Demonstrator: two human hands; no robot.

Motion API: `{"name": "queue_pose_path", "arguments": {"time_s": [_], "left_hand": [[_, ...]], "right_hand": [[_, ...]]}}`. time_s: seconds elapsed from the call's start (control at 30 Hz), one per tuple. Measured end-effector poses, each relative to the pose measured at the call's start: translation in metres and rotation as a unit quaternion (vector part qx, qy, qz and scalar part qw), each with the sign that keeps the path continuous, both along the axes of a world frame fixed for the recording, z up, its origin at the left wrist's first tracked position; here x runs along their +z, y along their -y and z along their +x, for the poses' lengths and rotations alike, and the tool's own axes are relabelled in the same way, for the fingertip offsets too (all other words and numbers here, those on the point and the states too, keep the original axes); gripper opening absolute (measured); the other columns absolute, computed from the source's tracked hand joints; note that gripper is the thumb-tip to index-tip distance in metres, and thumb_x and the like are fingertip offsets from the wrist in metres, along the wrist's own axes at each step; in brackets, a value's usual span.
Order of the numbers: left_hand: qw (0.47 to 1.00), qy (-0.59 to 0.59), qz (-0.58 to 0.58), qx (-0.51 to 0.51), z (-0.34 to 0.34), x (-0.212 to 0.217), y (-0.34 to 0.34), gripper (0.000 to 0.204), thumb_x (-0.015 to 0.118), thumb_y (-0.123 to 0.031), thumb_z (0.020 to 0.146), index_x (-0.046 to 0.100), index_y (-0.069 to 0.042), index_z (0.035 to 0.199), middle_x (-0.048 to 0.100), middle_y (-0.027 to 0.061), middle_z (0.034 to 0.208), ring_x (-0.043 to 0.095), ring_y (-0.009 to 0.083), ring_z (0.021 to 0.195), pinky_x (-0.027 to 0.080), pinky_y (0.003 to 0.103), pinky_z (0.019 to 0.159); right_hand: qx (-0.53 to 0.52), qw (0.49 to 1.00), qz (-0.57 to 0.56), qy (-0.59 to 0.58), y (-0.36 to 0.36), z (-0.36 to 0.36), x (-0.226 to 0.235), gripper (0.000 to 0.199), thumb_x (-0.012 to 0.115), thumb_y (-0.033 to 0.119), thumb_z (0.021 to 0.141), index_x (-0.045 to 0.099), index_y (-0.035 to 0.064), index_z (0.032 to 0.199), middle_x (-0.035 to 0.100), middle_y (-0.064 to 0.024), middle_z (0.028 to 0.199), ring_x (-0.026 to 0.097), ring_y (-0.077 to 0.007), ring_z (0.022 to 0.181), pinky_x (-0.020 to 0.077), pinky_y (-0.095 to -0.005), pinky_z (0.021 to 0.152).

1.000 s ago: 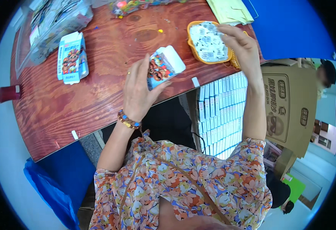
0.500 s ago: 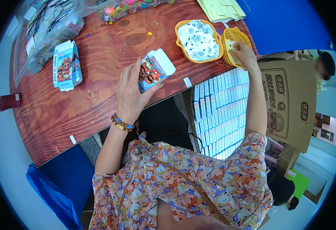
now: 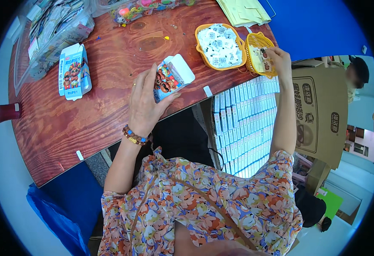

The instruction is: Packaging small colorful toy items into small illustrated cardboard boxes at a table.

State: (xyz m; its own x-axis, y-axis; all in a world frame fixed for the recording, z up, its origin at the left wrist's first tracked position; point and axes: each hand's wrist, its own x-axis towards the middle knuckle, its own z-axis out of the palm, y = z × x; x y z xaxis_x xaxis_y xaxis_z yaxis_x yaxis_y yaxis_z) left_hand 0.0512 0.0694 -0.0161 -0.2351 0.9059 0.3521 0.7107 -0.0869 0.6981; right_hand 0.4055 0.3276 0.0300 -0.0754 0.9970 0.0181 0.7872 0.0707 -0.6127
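Note:
My left hand is wrapped round a small blue printed cardboard box near the table's front edge. The box's white flap stands open toward the right, and its inside is only partly visible. Over at the small yellow basket, the fingers of my right hand pinch a small printed card with little figures on it. Pale yellow paper pieces lie in that basket. Right beside it sits a larger yellow basket heaped with small white packets.
Flattened blue boxes lie at the left, near a clear tub of packets. Colourful trinkets fill another tub. A dark red jar stands at the left edge. Rows of finished-looking boxes fill a brown carton at the right.
My right hand has lifted slightly out of the small basket and shifted right, with a printed card now showing in its fingers. My left hand keeps the box in nearly the same place.

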Motion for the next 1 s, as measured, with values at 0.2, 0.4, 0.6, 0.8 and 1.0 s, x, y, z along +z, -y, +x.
{"name": "queue_pose_path", "arguments": {"time_s": [0.2, 0.4, 0.6, 0.8, 1.0], "left_hand": [[0.999, -0.047, 0.028, 0.000, 0.007, -0.004, -0.002, 0.084, 0.085, -0.030, 0.073, 0.046, 0.000, 0.141, 0.057, 0.0188, 0.122, 0.058, 0.0351, 0.109, 0.051, 0.044, 0.090], [0.997, -0.059, 0.051, 0.008, 0.005, -0.003, 0.002, 0.088, 0.086, -0.028, 0.071, 0.043, 0.000, 0.143, 0.057, 0.0179, 0.122, 0.060, 0.0350, 0.105, 0.053, 0.043, 0.084], [0.996, -0.039, 0.059, 0.054, -0.006, -0.009, 0.010, 0.088, 0.086, -0.028, 0.072, 0.043, 0.002, 0.142, 0.056, 0.0192, 0.123, 0.060, 0.0365, 0.106, 0.053, 0.044, 0.085], [0.994, 0.030, 0.056, 0.089, -0.011, -0.010, 0.006, 0.086, 0.085, -0.026, 0.074, 0.042, 0.006, 0.141, 0.055, 0.0213, 0.121, 0.060, 0.0385, 0.106, 0.052, 0.045, 0.086], [0.993, 0.025, 0.053, 0.105, -0.003, -0.010, 0.003, 0.087, 0.083, -0.019, 0.075, 0.037, 0.006, 0.144, 0.053, 0.0220, 0.124, 0.056, 0.0392, 0.112, 0.050, 0.046, 0.091]], "right_hand": [[0.167, 0.953, -0.089, -0.236, 0.098, -0.112, 0.057, 0.014, 0.066, 0.010, 0.092, 0.072, 0.0027, 0.102, 0.070, -0.0024, 0.082, 0.058, -0.0032, 0.068, 0.0425, -0.0177, 0.058], [0.309, 0.946, 0.012, -0.098, 0.141, -0.200, 0.037, 0.006, 0.066, 0.007, 0.093, 0.065, 0.0013, 0.094, 0.069, -0.0012, 0.074, 0.065, -0.0057, 0.070, 0.0502, -0.0215, 0.062], [0.411, 0.903, 0.126, 0.021, 0.151, -0.220, 0.035, 0.013, 0.067, 0.007, 0.091, 0.071, 0.0038, 0.102, 0.072, -0.0060, 0.081, 0.068, -0.0129, 0.072, 0.0536, -0.0285, 0.066], [0.344, 0.913, 0.200, -0.088, 0.170, -0.211, 0.015, 0.017, 0.068, 0.004, 0.090, 0.070, -0.0023, 0.105, 0.067, -0.0149, 0.118, 0.069, -0.0191, 0.092, 0.0561, -0.0301, 0.079], [0.313, 0.916, 0.233, -0.098, 0.190, -0.234, -0.025, 0.036, 0.070, 0.004, 0.089, 0.063, -0.0003, 0.124, 0.065, -0.0171, 0.117, 0.069, -0.0222, 0.096, 0.0558, -0.0312, 0.079]]}}
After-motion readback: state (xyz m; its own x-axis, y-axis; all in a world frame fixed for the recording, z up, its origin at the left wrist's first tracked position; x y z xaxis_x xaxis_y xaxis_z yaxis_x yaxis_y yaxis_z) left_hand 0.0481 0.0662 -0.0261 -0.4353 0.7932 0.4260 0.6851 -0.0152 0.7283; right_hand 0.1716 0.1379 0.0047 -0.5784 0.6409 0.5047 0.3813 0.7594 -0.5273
